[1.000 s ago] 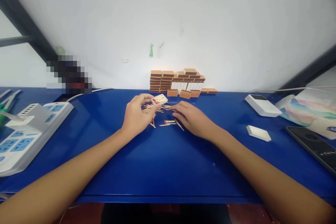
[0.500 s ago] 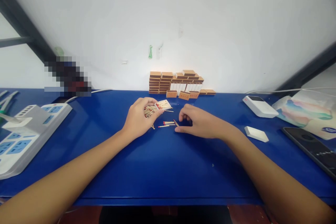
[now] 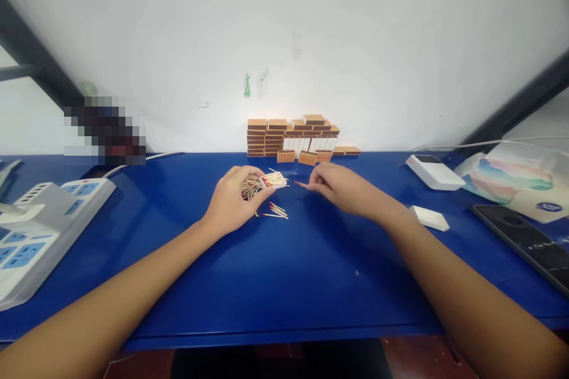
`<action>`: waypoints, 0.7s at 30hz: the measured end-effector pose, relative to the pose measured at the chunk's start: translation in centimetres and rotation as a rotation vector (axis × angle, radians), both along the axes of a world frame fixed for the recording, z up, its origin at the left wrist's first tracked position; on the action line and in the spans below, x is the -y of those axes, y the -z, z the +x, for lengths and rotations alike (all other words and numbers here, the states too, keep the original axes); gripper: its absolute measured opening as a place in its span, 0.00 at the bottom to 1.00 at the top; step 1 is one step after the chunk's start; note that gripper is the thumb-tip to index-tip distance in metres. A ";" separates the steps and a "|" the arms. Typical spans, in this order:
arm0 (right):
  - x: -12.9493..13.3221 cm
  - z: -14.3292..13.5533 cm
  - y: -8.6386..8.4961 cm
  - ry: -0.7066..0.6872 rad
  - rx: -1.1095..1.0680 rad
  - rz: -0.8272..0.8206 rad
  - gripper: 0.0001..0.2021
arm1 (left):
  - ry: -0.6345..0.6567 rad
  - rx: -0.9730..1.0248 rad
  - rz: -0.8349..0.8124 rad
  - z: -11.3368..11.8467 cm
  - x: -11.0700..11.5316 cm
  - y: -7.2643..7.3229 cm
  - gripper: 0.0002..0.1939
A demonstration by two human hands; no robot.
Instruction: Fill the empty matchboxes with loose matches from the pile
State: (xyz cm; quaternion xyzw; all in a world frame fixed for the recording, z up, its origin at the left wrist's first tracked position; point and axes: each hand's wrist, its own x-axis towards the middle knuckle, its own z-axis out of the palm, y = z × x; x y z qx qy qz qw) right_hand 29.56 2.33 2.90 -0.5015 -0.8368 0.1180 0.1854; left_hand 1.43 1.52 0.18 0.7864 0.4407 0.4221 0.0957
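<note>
My left hand (image 3: 235, 198) is closed around a small white matchbox tray (image 3: 279, 183) that holds several red-tipped matches. Beside it, partly behind my left fingers, lies a pile of loose matches (image 3: 249, 188) on the blue table (image 3: 267, 272). A few separate matches (image 3: 278, 211) rest just below the tray. To the right, my right hand (image 3: 331, 185) pinches matches (image 3: 302, 184) between thumb and fingers, red heads pointing left toward the tray. How many it holds I cannot tell.
Stacked matchboxes (image 3: 273, 137) stand against the white wall. At the left is a power strip (image 3: 48, 231) with a plugged-in adapter. On the right lie a white device (image 3: 434, 173), a small white block (image 3: 429, 218), a phone (image 3: 520, 237) and a tissue pack (image 3: 511, 180).
My right hand has moved up and away from the loose matches, with matches now pinched in its fingers. The left hand still holds the tray, and the view has shifted slightly.
</note>
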 end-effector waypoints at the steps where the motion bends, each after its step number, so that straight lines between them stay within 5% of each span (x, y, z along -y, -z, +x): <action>1: 0.0 -0.2 -0.1 0.013 -0.043 0.064 0.06 | 0.016 -0.003 0.001 0.0 0.0 0.0 0.14; 5: 0.5 -1.9 0.0 -0.081 -0.242 0.194 0.06 | 0.120 -0.023 0.015 0.1 0.3 0.1 0.16; 11: 1.4 -3.6 1.1 -0.207 -0.232 0.120 0.05 | 0.181 -0.037 0.018 0.2 0.5 0.0 0.16; 21: 1.8 -3.4 0.5 -0.165 -0.191 0.109 0.04 | 0.214 -0.034 -0.023 0.2 0.4 0.0 0.15</action>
